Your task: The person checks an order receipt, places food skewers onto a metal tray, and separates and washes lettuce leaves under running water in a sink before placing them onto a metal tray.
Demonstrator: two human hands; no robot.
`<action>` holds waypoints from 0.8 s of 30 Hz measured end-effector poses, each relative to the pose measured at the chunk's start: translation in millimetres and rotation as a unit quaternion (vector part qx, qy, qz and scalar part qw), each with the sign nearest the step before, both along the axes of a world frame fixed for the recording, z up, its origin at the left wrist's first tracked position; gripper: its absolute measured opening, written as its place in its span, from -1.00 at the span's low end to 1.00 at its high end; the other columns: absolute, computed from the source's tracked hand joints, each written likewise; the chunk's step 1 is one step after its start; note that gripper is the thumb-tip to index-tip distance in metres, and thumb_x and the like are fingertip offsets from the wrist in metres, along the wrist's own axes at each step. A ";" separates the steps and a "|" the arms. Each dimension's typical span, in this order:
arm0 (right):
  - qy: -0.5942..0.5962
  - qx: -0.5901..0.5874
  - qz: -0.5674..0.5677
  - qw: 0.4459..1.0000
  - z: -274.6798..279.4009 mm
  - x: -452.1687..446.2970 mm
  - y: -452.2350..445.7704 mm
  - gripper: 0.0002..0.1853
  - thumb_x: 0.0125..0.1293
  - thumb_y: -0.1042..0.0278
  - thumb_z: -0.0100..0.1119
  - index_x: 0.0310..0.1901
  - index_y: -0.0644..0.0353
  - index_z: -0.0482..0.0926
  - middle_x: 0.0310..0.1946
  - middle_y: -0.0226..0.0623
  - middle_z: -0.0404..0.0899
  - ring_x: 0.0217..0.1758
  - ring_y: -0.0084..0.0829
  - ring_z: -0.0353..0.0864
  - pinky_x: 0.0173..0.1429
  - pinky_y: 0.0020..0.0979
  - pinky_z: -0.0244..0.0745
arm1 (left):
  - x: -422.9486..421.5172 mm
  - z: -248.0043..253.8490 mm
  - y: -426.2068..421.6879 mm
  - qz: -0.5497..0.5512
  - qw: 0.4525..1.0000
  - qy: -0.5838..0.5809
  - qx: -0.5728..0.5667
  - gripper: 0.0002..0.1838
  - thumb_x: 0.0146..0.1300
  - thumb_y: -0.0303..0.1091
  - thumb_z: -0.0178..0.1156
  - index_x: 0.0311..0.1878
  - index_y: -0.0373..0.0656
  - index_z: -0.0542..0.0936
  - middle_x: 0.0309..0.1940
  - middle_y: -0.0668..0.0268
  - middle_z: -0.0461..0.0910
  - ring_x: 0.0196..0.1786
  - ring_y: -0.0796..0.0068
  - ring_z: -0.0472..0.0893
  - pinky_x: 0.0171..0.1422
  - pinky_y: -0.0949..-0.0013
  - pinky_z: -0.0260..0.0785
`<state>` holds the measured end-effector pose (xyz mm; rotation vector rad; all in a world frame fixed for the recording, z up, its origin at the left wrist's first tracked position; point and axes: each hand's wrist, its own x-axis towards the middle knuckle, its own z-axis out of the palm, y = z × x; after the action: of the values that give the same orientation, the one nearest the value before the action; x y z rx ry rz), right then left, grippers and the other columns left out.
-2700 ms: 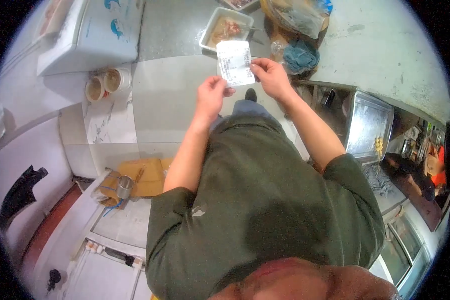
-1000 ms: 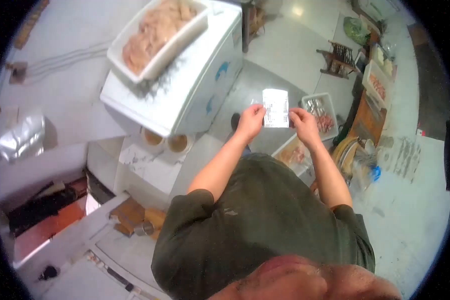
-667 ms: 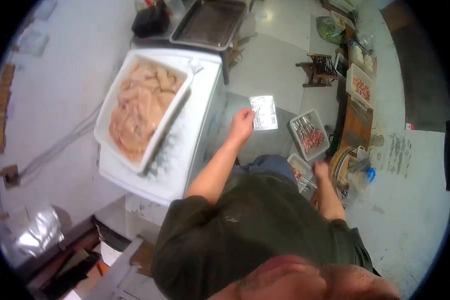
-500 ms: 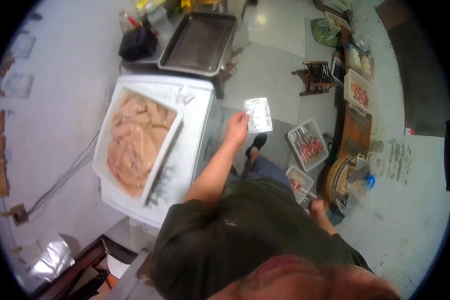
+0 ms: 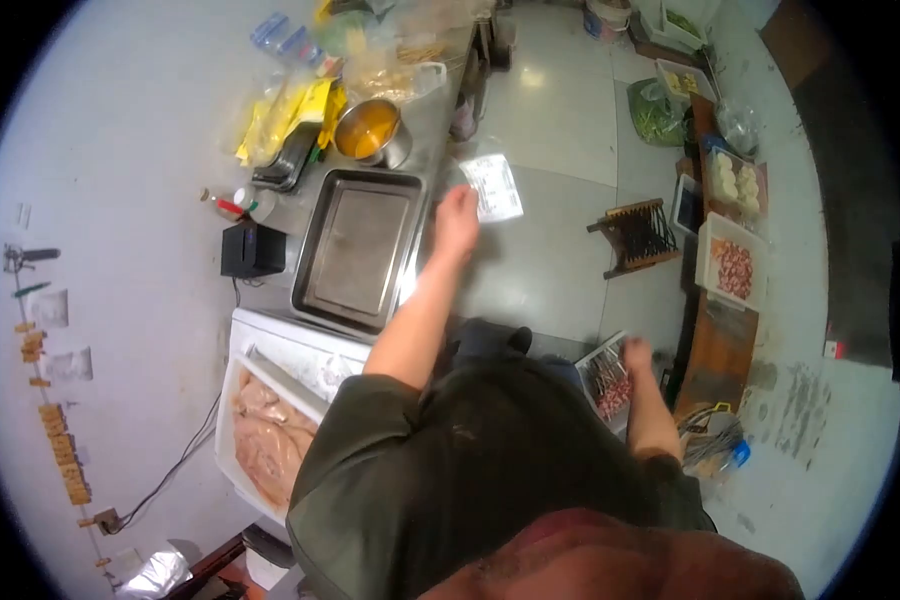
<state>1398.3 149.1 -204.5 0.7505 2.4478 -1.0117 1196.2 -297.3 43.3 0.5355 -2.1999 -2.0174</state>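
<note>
A white printed receipt (image 5: pixel 494 188) is pinched by one edge in my left hand (image 5: pixel 457 222), held out ahead beside the metal counter. My right hand (image 5: pixel 638 353) hangs low at my other side, above a white tub of meat skewers (image 5: pixel 613 395) standing on the floor. Its fingers are too small and blurred to show whether they grip anything. To the left of my left forearm, a rectangular metal baking tray (image 5: pixel 360 250) lies on the counter.
Raw pale meat fills a white tub (image 5: pixel 322 405) on a white chest at left. A steel pot (image 5: pixel 372 133) with orange contents and yellow packets (image 5: pixel 300 115) stand farther along the counter. Right, a wooden stool (image 5: pixel 635 238) stands by a bench with a tub of diced meat (image 5: pixel 732 262).
I have moved forward along the counter, so the pot and yellow packets are now in view and the meat tub sits lower. My right hand has swung forward; the receipt stays in my left.
</note>
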 end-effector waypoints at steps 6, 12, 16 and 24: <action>0.086 -0.269 -0.045 0.958 125.3 -243.8 -58.4 -0.83 0.31 0.28 0.06 -0.23 0.20 0.52 -0.49 -0.44 0.51 -0.51 -0.59 0.46 -0.47 -0.53 0.31 | -153.7 5.3 -9.6 0.152 0.985 0.078 -0.020 -0.68 0.37 -0.25 0.01 -0.03 -0.34 0.50 -0.16 0.14 0.59 -0.07 0.39 0.53 0.07 0.38 0.34; 0.076 -0.163 -0.006 0.984 64.2 -375.0 18.5 -0.81 0.30 0.25 0.10 -0.34 0.19 0.51 -0.59 -0.46 0.44 -0.57 -0.59 0.40 -0.51 -0.53 0.30 | -328.6 -86.7 -80.0 0.398 0.888 0.076 0.216 -0.76 0.33 -0.29 -0.07 -0.15 -0.26 0.49 -0.21 0.31 0.52 -0.17 0.49 0.47 -0.04 0.43 0.36; -0.031 -0.107 -0.018 0.994 60.5 -402.3 78.0 -0.78 0.25 0.22 0.11 -0.44 0.18 0.47 -0.65 -0.38 0.41 -0.59 -0.49 0.44 -0.53 -0.37 0.34 | -372.9 -60.5 -79.2 0.565 0.737 -0.032 0.369 -0.58 0.29 -0.13 0.02 0.03 -0.29 0.40 -0.01 0.13 0.46 0.01 0.28 0.46 0.11 0.31 0.31; -0.182 -0.081 0.011 0.980 56.5 -468.9 105.6 -0.78 0.22 0.24 0.09 -0.46 0.21 0.47 -0.67 -0.30 0.41 -0.60 -0.41 0.45 -0.50 -0.28 0.36 | -379.6 -114.2 -63.0 0.578 0.815 -0.007 0.024 -0.27 0.24 -0.19 0.19 0.22 -0.57 0.12 0.19 -0.19 0.27 0.19 0.08 0.37 0.31 0.14 0.18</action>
<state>929.4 254.7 -147.9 0.7748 2.0320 -0.9569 816.7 -360.2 -70.9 1.4252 -1.1863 -1.3193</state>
